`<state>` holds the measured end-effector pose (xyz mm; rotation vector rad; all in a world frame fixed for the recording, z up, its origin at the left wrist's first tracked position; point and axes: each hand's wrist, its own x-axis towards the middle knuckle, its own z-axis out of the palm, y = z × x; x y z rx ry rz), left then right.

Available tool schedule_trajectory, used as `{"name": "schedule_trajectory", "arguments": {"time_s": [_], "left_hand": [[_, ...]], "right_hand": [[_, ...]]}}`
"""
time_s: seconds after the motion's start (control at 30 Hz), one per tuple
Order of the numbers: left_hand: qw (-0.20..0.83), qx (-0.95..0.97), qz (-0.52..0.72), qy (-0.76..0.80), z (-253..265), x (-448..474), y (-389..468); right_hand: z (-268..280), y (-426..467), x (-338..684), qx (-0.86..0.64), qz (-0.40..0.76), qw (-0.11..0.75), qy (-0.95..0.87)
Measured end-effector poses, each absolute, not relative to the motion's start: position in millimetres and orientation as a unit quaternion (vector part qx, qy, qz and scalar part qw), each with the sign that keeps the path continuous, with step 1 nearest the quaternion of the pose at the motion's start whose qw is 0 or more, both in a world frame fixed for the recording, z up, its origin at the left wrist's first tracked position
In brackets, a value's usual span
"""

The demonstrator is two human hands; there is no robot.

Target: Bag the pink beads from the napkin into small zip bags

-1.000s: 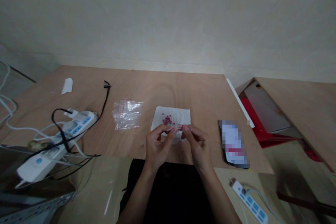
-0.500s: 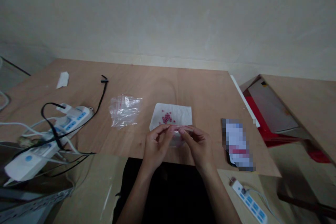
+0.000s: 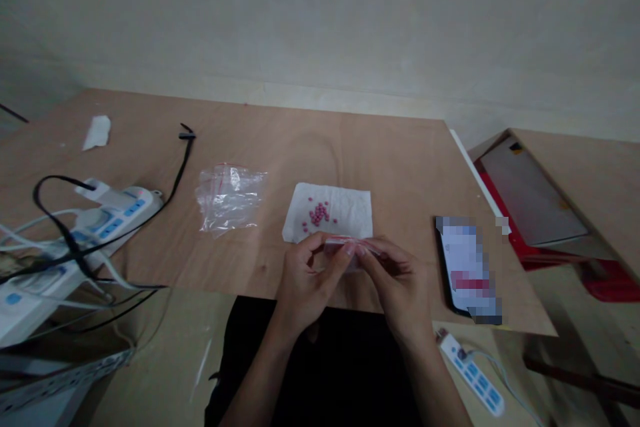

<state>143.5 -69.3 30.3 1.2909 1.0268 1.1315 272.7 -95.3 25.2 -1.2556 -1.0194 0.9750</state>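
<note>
Between my two hands is a small clear zip bag (image 3: 337,249) with a reddish strip along its top edge. My left hand (image 3: 309,280) pinches that edge between thumb and fingers. Close beside it, my right hand (image 3: 399,283) pinches the same edge, the two thumbs almost touching. Most of the bag is hidden behind the fingers. Just beyond my hands a white paper napkin (image 3: 350,207) lies on the table, and several small pink beads or pellets (image 3: 319,215) are heaped on it. Left of the napkin lies a pile of clear zip bags (image 3: 231,199).
A phone (image 3: 467,270) lies on the wooden table (image 3: 280,140) at the right. Power strips stand at the left (image 3: 123,217) with tangled cables and on the floor (image 3: 473,370) at the right. A paper scrap (image 3: 97,132) rests at the far left.
My thumbs have come closer together along the bag's top edge, with the left hand shifting right. The whole view has also shifted slightly.
</note>
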Motion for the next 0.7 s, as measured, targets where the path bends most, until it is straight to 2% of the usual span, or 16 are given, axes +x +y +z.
{"name": "schedule_trajectory", "arguments": {"time_s": [0.23, 0.37, 0.47, 0.53, 0.6, 0.7], "left_hand": [[0.599, 0.516, 0.447, 0.418, 34, 140, -66], [0.563, 0.527, 0.455, 0.446, 33, 135, -62], [0.477, 0.502, 0.510, 0.510, 24, 119, -55], [0.403, 0.494, 0.524, 0.564, 16, 101, -48], [0.312, 0.502, 0.510, 0.626, 6, 81, -39], [0.117, 0.510, 0.461, 0.716, -3, 54, -24]], "right_hand": [[28, -97, 279, -0.537, 0.412, 0.575, -0.460], [34, -92, 288, -0.578, 0.374, 0.564, -0.456], [33, -82, 311, -0.627, 0.308, 0.591, -0.404], [27, -69, 334, -0.670, 0.263, 0.574, -0.390], [17, -52, 356, -0.713, 0.217, 0.519, -0.419], [0, -28, 378, -0.769, 0.135, 0.387, -0.491]]}}
